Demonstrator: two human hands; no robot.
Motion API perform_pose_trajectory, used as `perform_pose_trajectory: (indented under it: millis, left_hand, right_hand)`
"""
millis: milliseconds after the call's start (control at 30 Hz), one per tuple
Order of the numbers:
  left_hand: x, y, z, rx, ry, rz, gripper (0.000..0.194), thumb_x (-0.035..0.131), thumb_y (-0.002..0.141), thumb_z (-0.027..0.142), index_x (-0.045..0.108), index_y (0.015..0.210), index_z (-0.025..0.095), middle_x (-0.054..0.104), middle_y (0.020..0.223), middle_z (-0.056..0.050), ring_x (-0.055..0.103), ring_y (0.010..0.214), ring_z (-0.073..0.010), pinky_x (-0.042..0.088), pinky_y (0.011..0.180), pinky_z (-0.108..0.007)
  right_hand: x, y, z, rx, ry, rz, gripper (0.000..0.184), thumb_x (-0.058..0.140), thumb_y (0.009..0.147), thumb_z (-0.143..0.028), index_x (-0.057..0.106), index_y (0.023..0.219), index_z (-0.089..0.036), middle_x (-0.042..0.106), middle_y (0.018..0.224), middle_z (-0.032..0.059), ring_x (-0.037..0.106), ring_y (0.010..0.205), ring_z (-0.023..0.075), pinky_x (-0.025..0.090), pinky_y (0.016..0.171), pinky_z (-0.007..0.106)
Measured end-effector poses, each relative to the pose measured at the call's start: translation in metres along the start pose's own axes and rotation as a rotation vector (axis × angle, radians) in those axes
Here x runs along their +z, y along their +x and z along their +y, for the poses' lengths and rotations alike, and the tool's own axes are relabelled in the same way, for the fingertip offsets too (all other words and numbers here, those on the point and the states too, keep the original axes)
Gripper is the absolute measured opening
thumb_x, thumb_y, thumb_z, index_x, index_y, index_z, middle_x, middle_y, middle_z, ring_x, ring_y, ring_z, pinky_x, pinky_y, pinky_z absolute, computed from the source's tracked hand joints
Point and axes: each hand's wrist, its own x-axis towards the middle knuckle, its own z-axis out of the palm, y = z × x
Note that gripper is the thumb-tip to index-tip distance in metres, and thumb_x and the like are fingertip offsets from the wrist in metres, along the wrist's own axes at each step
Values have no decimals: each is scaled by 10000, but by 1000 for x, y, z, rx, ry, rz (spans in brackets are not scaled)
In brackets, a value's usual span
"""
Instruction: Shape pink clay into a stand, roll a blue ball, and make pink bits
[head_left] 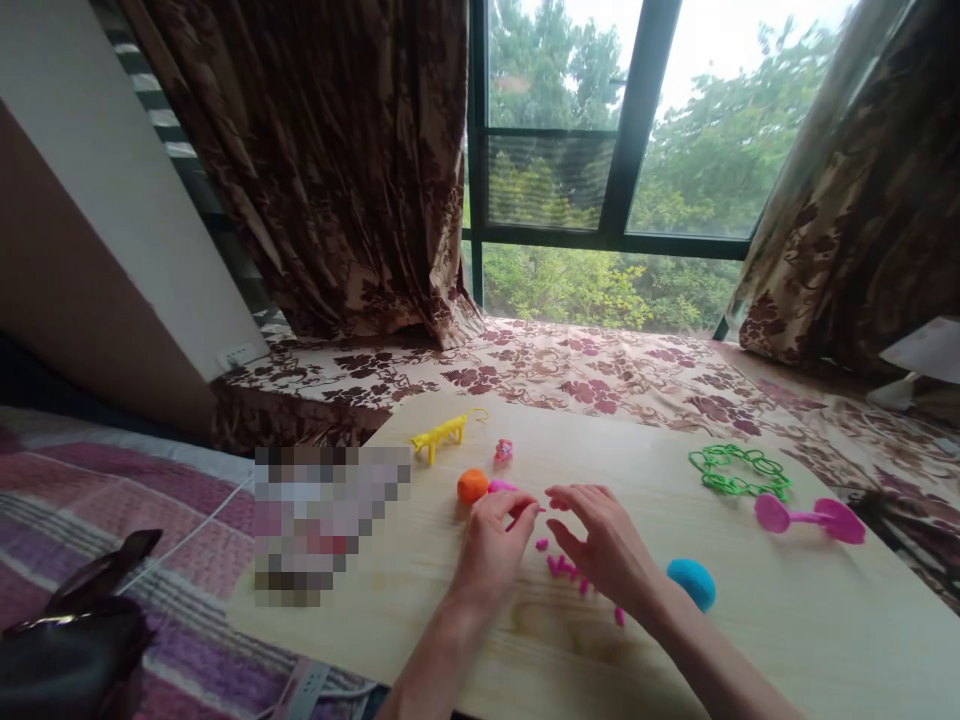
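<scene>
Over the middle of the wooden table, my left hand [501, 530] pinches a small pink piece [541, 510], which looks like modelling clay. Facing it, my right hand [600, 540] has thumb and fingers apart, with nothing visible between them. Several small pink pieces [564, 567] lie on the table below and between the hands. Just beyond my left hand sit an orange ball [472, 486] and a pink lump [501, 486], partly covered by that hand. Right of my right forearm is a blue ball [691, 584].
Toward the table's far side are a yellow bench-like shape [439, 436] and a small pink figure [503, 450]. A green chain of loops [739, 472] and a pink dumbbell shape [810, 519] lie at the right. A blurred-out patch [322, 520] covers the left side.
</scene>
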Motion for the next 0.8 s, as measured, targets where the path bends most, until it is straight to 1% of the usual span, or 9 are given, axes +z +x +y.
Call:
perform_pose_trajectory:
  millis: [100,200,333,433,500,567,633,700,800]
  left_hand:
    - [0,0,2,-7,11,-46,166,488,813,249,650,812,211,644,804,-15,561,835,-160,440,797,-293]
    - [1,2,4,-54,-26,-122,178,474,824,215,649,854,229,640,810,-10,563,832,-157,460,758,-276]
    - [0,6,3,-151,-94,-174,158,499,809,189,642,862,231,642,828,-8,575,826,-151,471,745,-261]
    - [0,9,0,-162,-50,-187,129,510,795,176,633,804,212,634,784,-14,573,800,-157,472,709,-260]
    - [-1,11,-2,-130,16,-184,121,511,790,172,629,775,200,623,748,-22,565,781,-164,465,708,-279]
    - [-2,12,-5,-80,68,-181,122,510,786,169,622,741,189,608,702,-25,557,746,-165,455,710,-299]
    - [-2,13,-7,-25,93,-184,127,505,779,156,610,715,183,597,671,-23,551,712,-160,447,697,-304]
    - [-2,14,-7,32,112,-185,125,509,757,126,594,680,177,594,649,-20,549,689,-155,442,684,-303]
    - [-1,16,-5,124,118,-164,142,514,720,84,572,624,171,596,617,-16,549,663,-148,439,679,-302]
  right_hand:
    - [7,3,1,-40,73,-8,200,503,823,-145,537,1007,-217,609,917,34,525,823,169,377,779,334]
    - [11,6,5,-46,98,-17,183,486,835,-123,542,982,-215,594,874,36,514,770,164,392,727,334]
    - [13,7,12,-68,125,9,265,500,814,-78,529,1048,-200,572,923,69,515,800,169,417,703,324]
    - [15,8,17,-116,127,5,358,507,796,-55,501,1131,-180,565,938,93,524,820,179,440,682,311]
    - [17,9,19,-142,117,12,375,523,783,-53,502,1137,-176,572,910,92,536,802,179,451,663,299]
    - [19,10,19,-144,106,30,345,547,765,-53,528,1085,-181,582,872,82,547,771,173,459,649,288]
    - [21,11,18,-112,129,56,295,557,752,-50,546,1012,-190,586,836,66,554,740,164,464,637,273]
    - [21,11,17,-37,204,64,228,544,761,-64,546,945,-199,581,806,50,559,709,149,467,612,247]
    - [22,12,16,124,335,15,126,490,814,-120,536,897,-204,565,783,36,555,649,124,453,532,204]
